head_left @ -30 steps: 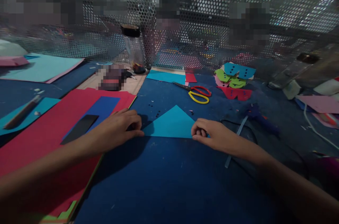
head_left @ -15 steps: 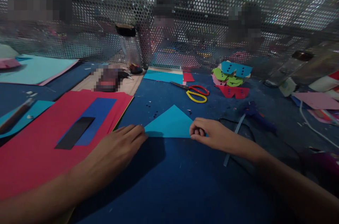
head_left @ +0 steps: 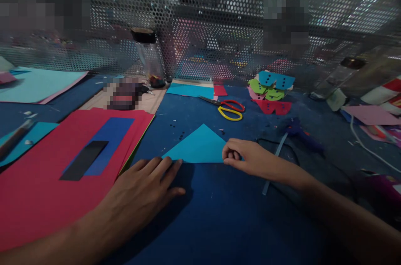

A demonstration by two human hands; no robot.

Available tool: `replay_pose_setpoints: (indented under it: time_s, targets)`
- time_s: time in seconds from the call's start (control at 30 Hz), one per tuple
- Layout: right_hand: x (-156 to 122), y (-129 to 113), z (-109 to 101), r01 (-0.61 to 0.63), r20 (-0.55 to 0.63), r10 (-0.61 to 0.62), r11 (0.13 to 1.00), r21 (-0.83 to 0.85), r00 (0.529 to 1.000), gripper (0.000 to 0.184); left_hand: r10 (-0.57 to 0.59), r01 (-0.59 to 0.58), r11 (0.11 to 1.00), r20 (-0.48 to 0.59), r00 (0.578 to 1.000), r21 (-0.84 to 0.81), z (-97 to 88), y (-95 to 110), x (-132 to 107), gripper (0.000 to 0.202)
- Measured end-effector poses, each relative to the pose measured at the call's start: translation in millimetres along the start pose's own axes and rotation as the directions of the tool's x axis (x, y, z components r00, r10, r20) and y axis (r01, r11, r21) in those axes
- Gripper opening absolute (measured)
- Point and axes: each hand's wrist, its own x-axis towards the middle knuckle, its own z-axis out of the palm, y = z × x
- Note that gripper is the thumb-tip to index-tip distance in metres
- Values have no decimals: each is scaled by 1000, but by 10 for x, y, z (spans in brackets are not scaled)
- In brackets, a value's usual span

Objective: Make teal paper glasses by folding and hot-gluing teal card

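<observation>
A cyan paper triangle lies on the dark blue mat in front of me. My right hand is curled, its fingertips pinching the triangle's right corner. My left hand lies flat and open on the mat, fingers stretched out, its fingertips just below the triangle's left corner and beside the red paper stack.
On the red stack lie a blue sheet and a black strip. Red-and-yellow scissors, cut paper shapes, a jar, a glue gun and cyan sheets stand farther back. A perforated metal screen closes the rear.
My left hand let go of the triangle's left corner, drew back toward me and flattened on the mat. The right hand stayed on the right corner.
</observation>
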Motion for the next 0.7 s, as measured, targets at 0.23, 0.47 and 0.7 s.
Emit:
replay_pose_setpoints:
  time_s: [0.23,0.47,0.7]
  targets:
    - [2,-51,-19,2,1,-2,1000,-7,1000,8,-22,25,994,26,999,-104,19,47,-10,63]
    - [5,-57,-26,9,-1,-9,1000,-14,1000,8,37,-33,997,52,998,-75,-1,34,107,68]
    - [-10,-79,-35,4,-8,-4,1000,-12,1000,7,24,-21,998,47,999,-55,15,40,112,66]
